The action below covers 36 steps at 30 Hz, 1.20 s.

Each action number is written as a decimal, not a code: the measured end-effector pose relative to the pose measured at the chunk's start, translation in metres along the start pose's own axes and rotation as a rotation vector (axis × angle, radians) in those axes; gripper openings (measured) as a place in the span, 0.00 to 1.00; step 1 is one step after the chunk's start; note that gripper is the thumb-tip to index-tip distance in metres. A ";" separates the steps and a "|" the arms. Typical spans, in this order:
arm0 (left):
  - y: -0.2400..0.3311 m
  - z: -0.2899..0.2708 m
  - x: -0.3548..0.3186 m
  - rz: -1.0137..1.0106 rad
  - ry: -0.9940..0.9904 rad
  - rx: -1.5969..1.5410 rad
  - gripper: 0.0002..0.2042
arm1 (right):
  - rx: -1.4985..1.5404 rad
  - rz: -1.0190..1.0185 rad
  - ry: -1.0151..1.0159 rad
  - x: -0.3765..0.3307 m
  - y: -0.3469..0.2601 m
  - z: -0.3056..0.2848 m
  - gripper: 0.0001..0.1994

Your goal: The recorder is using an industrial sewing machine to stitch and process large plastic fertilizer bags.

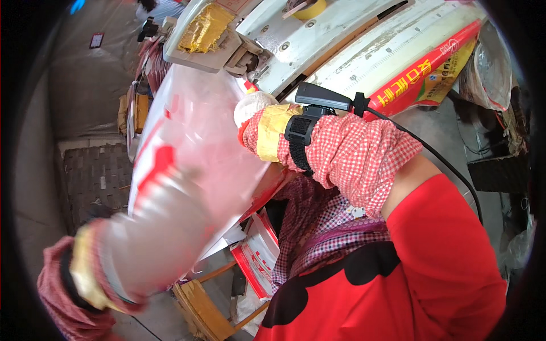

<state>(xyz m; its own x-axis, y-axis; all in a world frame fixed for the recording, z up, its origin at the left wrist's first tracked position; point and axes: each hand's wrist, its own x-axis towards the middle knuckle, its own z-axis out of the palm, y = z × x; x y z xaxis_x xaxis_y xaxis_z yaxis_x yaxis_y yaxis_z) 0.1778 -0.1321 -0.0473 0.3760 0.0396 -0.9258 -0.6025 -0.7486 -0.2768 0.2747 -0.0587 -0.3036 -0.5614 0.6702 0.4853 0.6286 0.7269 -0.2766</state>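
A large white plastic sheet or sack with red print hangs from the sewing machine down toward my lap. My left hand, in a whitish glove, is smeared by motion over the sheet's lower left part; its fingers cannot be made out. My right hand, also in a pale glove, is at the sheet's upper right edge, close below the machine's needle end. Its fingers are mostly hidden by the wrist and the yellow tape. A black device is strapped over the checked right sleeve.
A roll of yellow tape lies on the machine table. Along the table's near edge runs a red and yellow printed sack. A wooden stool stands below left. A black cable trails past my right arm.
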 end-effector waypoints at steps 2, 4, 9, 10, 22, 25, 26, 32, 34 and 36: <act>0.034 0.005 0.027 0.019 0.124 -0.340 0.23 | -0.307 0.804 -0.098 -0.003 -0.002 0.003 0.09; 0.044 0.005 0.057 0.211 0.173 -0.212 0.10 | -0.251 0.804 -0.070 -0.005 0.000 0.006 0.09; 0.017 -0.006 0.074 0.147 0.249 -0.349 0.11 | -0.234 0.848 -0.024 -0.003 0.013 0.007 0.08; 0.015 -0.008 0.071 0.115 0.252 -0.336 0.11 | -0.239 0.856 -0.012 -0.003 0.014 0.007 0.08; -0.021 0.014 0.078 0.139 0.484 -0.443 0.06 | -0.211 1.000 0.120 -0.013 0.013 -0.002 0.06; -0.059 0.025 0.075 0.210 0.515 -0.545 0.07 | -0.225 1.054 0.165 -0.011 0.012 -0.006 0.06; -0.071 0.029 0.073 0.228 0.520 -0.645 0.08 | -0.236 1.074 0.177 -0.010 0.011 -0.007 0.05; -0.167 0.041 0.032 -0.013 0.797 -0.252 0.05 | -0.328 1.163 0.231 -0.005 -0.010 -0.001 0.05; -0.164 0.046 0.025 0.007 0.749 -0.359 0.05 | -0.356 1.215 0.217 -0.009 -0.016 0.006 0.04; -0.133 0.048 0.025 0.225 0.619 -0.658 0.07 | -0.409 1.271 0.217 -0.014 -0.020 0.013 0.04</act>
<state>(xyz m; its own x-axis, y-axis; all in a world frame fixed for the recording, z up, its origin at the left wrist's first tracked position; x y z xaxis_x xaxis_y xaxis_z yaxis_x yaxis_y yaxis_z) 0.2334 0.0007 -0.0462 0.7213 -0.3702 -0.5854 -0.2574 -0.9279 0.2697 0.2630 -0.0804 -0.3161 0.5954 0.7753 0.2108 0.7802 -0.4953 -0.3821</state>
